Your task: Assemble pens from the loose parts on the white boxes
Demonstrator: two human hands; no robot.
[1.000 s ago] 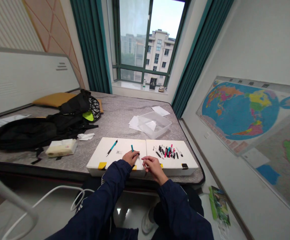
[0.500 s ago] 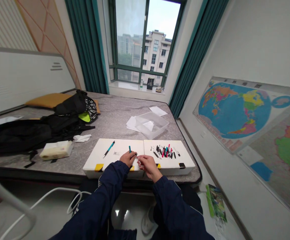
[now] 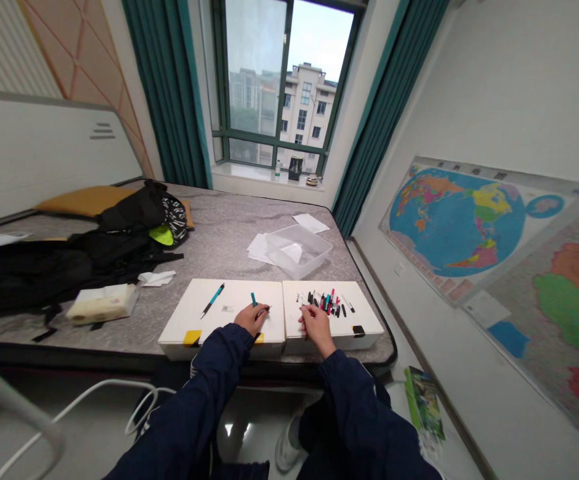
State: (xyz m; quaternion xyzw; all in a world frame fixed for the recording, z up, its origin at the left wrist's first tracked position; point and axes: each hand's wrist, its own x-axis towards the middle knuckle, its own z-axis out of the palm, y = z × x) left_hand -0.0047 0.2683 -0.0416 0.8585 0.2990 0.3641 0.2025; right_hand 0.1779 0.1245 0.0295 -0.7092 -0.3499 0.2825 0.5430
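Two white boxes lie side by side at the bed's front edge, a left box (image 3: 174, 327) and a right box (image 3: 369, 313). My left hand (image 3: 252, 319) is closed over the left box around a dark pen part; a teal pen piece (image 3: 254, 299) shows just beyond its fingers. On the right box my right hand (image 3: 316, 325) pinches something too small to make out, beside the pile of black, pink and teal pen parts (image 3: 330, 303). An assembled teal and black pen (image 3: 212, 301) lies on the left box.
Behind the boxes are a clear plastic tray (image 3: 319, 250) and white papers (image 3: 256, 248). A tissue pack (image 3: 103, 303), a crumpled tissue (image 3: 156, 278) and black bags (image 3: 114, 257) lie to the left.
My right hand has moved right, away from my left hand, to the near left side of the pen parts. The whole view has shifted slightly.
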